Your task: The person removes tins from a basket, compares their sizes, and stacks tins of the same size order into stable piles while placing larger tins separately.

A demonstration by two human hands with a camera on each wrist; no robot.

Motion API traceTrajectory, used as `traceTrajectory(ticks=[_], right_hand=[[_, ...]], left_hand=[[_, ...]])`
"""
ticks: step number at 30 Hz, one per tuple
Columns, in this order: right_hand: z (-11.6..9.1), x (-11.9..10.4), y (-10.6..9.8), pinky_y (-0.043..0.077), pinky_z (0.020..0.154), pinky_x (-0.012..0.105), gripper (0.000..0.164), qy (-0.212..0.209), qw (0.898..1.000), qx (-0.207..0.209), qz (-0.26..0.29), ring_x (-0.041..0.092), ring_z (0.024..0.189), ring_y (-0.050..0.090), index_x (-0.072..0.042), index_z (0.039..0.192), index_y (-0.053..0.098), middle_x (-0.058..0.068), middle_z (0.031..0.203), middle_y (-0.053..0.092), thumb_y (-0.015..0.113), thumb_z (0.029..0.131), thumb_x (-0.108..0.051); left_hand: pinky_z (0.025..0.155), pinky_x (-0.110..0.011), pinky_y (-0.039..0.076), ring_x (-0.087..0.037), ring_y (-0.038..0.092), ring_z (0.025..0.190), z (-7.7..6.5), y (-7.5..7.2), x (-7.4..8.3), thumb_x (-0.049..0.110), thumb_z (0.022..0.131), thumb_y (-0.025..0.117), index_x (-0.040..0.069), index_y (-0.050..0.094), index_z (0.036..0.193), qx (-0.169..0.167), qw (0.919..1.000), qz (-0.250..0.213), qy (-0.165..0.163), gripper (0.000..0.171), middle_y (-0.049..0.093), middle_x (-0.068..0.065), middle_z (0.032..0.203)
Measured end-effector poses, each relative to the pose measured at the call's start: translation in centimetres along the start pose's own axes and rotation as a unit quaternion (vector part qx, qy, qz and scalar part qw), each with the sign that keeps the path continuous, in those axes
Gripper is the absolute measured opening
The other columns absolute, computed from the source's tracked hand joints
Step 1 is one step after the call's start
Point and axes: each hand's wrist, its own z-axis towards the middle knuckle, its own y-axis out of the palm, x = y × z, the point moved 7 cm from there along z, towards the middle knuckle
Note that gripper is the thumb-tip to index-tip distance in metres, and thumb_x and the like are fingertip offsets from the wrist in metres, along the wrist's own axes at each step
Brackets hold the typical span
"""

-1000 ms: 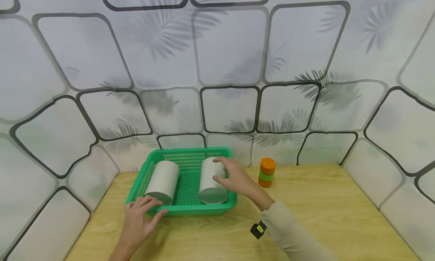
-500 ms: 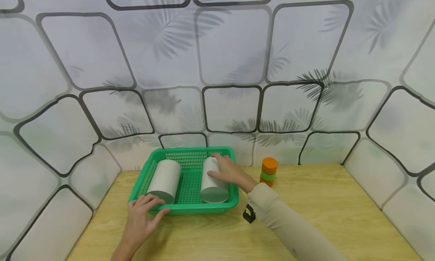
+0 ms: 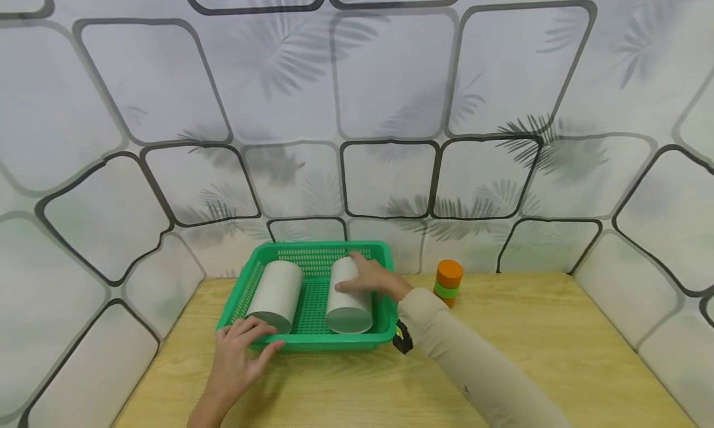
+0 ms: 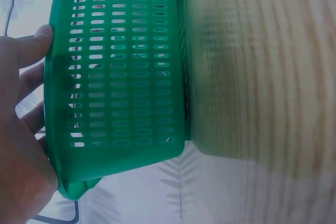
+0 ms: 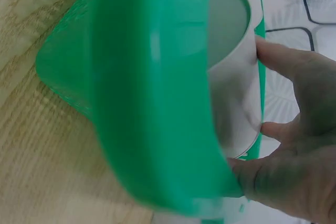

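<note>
A green slotted plastic basket (image 3: 312, 340) stands on the table with two white cylinders lying in it. At its front left corner my left hand (image 3: 238, 355) holds the rim, fingers over the edge and thumb along the front. In the left wrist view that hand (image 4: 21, 124) is at the rim of the basket (image 4: 121, 158). My right hand (image 3: 368, 276) grips the right cylinder (image 3: 347, 301) across its upper side. Thumb and fingers spread around this cylinder (image 5: 233, 103) in the right wrist view, where the basket partly hides it. The left cylinder (image 3: 277, 292) lies apart, its round end facing me.
An orange jar with a green band (image 3: 448, 282) stands right of the basket, near the back wall (image 3: 390, 180). Patterned panels rise on both sides of the wooden table (image 3: 513, 335). A small black device (image 3: 403, 338) sits at the right wrist.
My right hand has moved left and closed around the right cylinder, which has shifted slightly left in the basket. The left hand stays on the rim. The head view has turned a little left.
</note>
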Motion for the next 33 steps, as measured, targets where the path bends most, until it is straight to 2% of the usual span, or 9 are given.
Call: traceTrajectory(ticks=[4,9,16,24,29,33], right_hand=[[0.1,0.5,0.3,0.053,0.077,0.067,0.1,0.025,0.998,-0.015,0.056,0.048,0.123,0.053,-0.019,0.165,0.014,0.028,0.149,0.038,0.078,0.091,-0.038],[0.4,0.9,0.7,0.05,0.079,0.072,0.103,0.037,0.994,-0.032,0.096,0.051,0.126,0.049,-0.022,0.165,0.008,0.027,0.15,0.035,0.078,0.091,-0.039],[0.7,1.5,1.3,0.044,0.08,0.079,0.106,0.061,0.984,-0.051,0.161,0.053,0.125,0.048,-0.027,0.165,0.007,0.028,0.149,0.032,0.08,0.089,-0.034],[0.6,2.2,1.7,0.045,0.079,0.078,0.109,0.077,0.978,-0.06,0.187,0.051,0.119,0.052,-0.027,0.164,0.009,0.027,0.144,0.035,0.085,0.085,-0.033],[0.5,2.1,1.9,0.045,0.078,0.078,0.105,0.067,0.976,-0.062,0.196,0.047,0.114,0.053,-0.025,0.16,0.016,0.025,0.136,0.039,0.086,0.082,-0.027],[0.6,1.9,2.1,0.045,0.081,0.077,0.103,0.048,0.978,-0.06,0.192,0.045,0.113,0.054,-0.025,0.158,0.017,0.023,0.138,0.038,0.086,0.082,-0.026]], left_hand=[[0.078,-0.043,0.027,-0.016,0.055,0.085,0.0,0.1,-0.2,0.017,0.07,0.092,0.013,0.076,0.087,-0.001,1.0,-0.002,-0.003,0.023,0.068,0.01,0.092],[0.078,-0.042,0.026,-0.016,0.055,0.085,0.0,0.2,-0.2,0.017,0.07,0.092,0.013,0.076,0.087,0.0,1.0,-0.004,-0.004,0.023,0.067,0.009,0.091],[0.077,-0.042,0.025,-0.016,0.055,0.086,0.0,0.3,-0.3,0.017,0.071,0.091,0.013,0.076,0.087,-0.005,0.9999,-0.007,-0.011,0.023,0.067,0.009,0.092],[0.078,-0.042,0.026,-0.015,0.055,0.086,-0.1,0.4,-0.1,0.018,0.07,0.092,0.016,0.076,0.087,-0.009,0.9999,-0.002,-0.009,0.023,0.067,0.011,0.091],[0.076,-0.04,0.026,-0.014,0.056,0.084,-0.1,0.3,-0.1,0.019,0.07,0.092,0.018,0.075,0.086,-0.003,1.0,0.002,-0.002,0.024,0.066,0.012,0.09],[0.076,-0.04,0.026,-0.014,0.055,0.084,-0.1,0.3,-0.2,0.018,0.069,0.092,0.017,0.075,0.086,-0.002,1.0,0.003,-0.001,0.024,0.066,0.012,0.09]])
